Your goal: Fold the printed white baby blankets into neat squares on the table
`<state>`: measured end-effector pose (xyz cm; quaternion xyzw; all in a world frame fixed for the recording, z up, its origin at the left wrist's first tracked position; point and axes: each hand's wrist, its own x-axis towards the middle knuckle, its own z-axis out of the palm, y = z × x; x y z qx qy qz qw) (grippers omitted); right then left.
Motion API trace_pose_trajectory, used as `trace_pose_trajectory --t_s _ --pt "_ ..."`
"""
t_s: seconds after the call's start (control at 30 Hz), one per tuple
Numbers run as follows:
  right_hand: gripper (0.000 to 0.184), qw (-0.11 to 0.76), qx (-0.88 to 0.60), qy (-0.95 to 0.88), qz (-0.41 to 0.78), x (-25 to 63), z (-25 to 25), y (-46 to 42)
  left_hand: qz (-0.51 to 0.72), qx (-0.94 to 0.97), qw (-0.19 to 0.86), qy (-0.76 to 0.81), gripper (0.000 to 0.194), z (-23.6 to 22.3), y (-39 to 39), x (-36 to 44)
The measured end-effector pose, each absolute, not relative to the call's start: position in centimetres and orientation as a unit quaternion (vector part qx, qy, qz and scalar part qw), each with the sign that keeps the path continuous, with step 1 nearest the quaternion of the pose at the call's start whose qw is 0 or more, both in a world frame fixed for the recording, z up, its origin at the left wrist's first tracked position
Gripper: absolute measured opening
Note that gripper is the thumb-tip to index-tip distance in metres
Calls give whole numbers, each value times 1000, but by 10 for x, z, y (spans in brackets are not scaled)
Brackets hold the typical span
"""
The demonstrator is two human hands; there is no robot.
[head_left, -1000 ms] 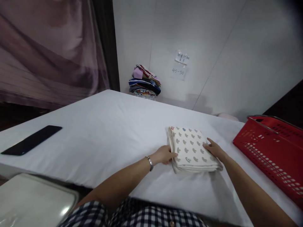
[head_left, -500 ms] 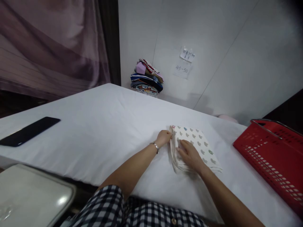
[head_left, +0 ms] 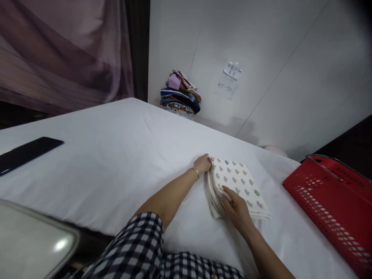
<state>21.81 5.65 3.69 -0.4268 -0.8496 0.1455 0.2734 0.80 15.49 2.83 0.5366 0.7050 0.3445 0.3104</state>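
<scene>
A folded white cloth (head_left: 236, 179) printed with grey mushroom-like shapes lies on the white-covered table (head_left: 122, 162), its layers stacked along the left edge. My left hand (head_left: 202, 163), with a bracelet at the wrist, is closed at the cloth's far left corner. At the near left corner my right hand (head_left: 236, 207) grips the layered edge, thumb on top and fingers tucked underneath. The fingertips of both hands are partly hidden by the fabric.
To the right stands a red perforated basket (head_left: 328, 209) with a metal handle. A black flat slab (head_left: 30, 153) lies at the left. Folded clothes (head_left: 180, 95) are piled by the wall behind, near paper notes (head_left: 226, 87). A pale stool-like seat (head_left: 31, 240) is at lower left.
My right hand has moved from the top of the cloth down to its near left corner and closed on the edge. My left hand stays at the far corner.
</scene>
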Motion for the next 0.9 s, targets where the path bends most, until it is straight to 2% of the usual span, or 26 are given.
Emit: trace_pose_trajectory --t_s 0.13,0.37,0.43,0.53,0.7,0.8,0.9 --pt "44 288 -508 -761 283 223 45 59 360 566 300 678 30 22 157 1" --pt "52 343 -550 -665 370 231 43 62 358 626 324 612 34 20 171 -12" --pt "49 325 -535 -700 342 232 41 61 354 634 325 606 32 21 174 -13" --pt "41 278 -446 -816 241 232 37 55 350 625 309 625 31 21 176 -12" --pt "56 210 -332 -916 80 225 30 40 337 609 268 666 31 22 177 -10" --pt "52 227 -313 -921 47 223 25 38 324 613 242 679 31 20 178 -10" --pt "45 264 -314 -909 66 227 22 43 314 617 224 686 32 17 178 -9"
